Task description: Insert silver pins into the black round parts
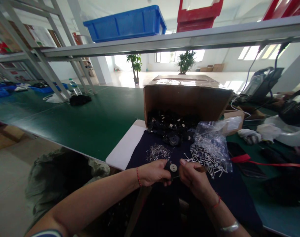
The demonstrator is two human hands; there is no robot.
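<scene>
My left hand is closed on a small black part with a round metal disc on its face. Just to the right, my right hand is closed, with thumb and fingers pinched near that part. A brown tip shows beside its fingers, but I cannot make out what they hold. A thin metallic line runs between the hands below the disc. Beyond my left hand lies a pile of small metal pins. Longer metal pins spill from a clear plastic bag beyond my right hand. Dark cloth lies underneath.
An open cardboard box of black parts lies on the green table. A white board shows left of the cloth. A red ribbon and a dark flat object sit right. Overhead, a shelf carries a blue bin.
</scene>
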